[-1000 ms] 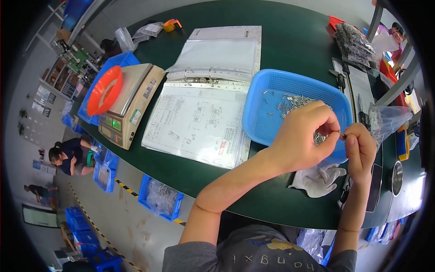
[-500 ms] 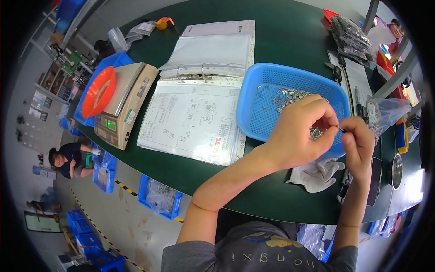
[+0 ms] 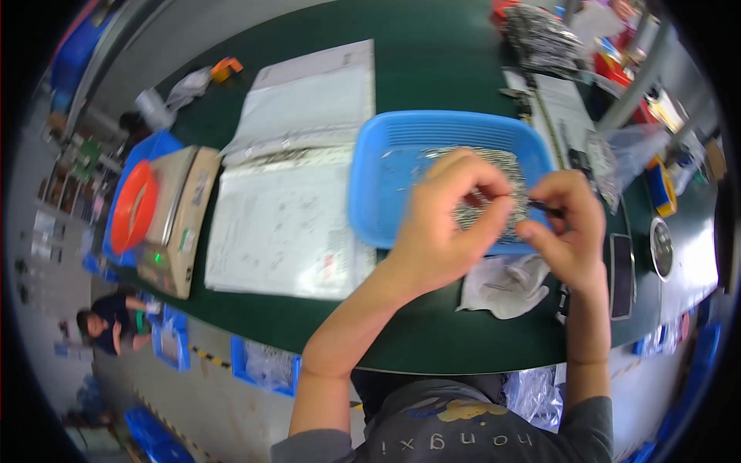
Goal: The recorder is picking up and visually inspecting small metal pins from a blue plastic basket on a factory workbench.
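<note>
My left hand (image 3: 440, 228) is over the blue plastic basket (image 3: 361, 181), its thumb and forefinger closed in a pinch. Motion blur hides what is between those fingertips, if anything. To its right, my right hand (image 3: 575, 231) grips a thin dark tool (image 3: 546, 208) whose tip points toward the left hand; its exact kind is not clear. A gap separates the two hands. Many small silvery metal pins (image 3: 494, 160) lie heaped in the right part of the basket, with a few scattered to the left. A white glove (image 3: 505, 289) lies at the basket's near edge.
An open ring binder (image 3: 282, 231) with drawing sheets lies left of the basket. Beyond it stands a weighing scale (image 3: 185, 224) carrying an orange-red bowl (image 3: 133, 207). On the right are a dark phone-like slab (image 3: 620, 278), a metal bowl (image 3: 661, 247) and bagged parts (image 3: 540, 38).
My hands have drawn apart; half a second ago their fingertips met at a small dark thing. More of the pin heap shows, and the whole view has shifted.
</note>
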Available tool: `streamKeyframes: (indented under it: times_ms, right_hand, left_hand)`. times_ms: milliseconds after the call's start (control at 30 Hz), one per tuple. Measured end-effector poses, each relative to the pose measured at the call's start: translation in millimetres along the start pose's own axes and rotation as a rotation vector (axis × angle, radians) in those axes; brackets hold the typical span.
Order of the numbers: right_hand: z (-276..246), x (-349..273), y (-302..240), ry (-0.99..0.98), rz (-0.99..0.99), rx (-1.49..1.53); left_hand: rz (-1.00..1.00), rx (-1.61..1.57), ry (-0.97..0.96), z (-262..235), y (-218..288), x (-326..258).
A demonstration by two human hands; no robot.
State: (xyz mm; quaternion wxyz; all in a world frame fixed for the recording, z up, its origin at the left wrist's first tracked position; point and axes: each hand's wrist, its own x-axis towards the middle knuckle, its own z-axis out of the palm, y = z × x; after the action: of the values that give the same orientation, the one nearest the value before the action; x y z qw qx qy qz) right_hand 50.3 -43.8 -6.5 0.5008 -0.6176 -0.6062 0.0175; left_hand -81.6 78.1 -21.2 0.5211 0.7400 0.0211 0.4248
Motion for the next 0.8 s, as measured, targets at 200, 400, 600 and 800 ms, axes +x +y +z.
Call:
streamKeyframes:
  times_ms: [200,400,600,800]
  right_hand:
    - [0.4,2.9,0.7,0.074,-0.095,-0.079]
    - [-8.7,2.5,5.8,-0.113,-0.153,-0.208]
    - [-5.3,0.1,1.3,0.053,-0.114,-0.239]
    - [-6.6,-2.0,-3.8,-0.17,0.116,-0.055]
  left_hand:
    - [-0.1,-0.026,0.008,2.7,2.4,0.9]
    - [-0.136,-0.034,0.007,1.3,5.2,0.7]
    - [-0.215,-0.322,0.014,-1.7,0.3,-0.6]
    - [-0.364,-0.765,-0.032,-6.1,0.0,-2.1]
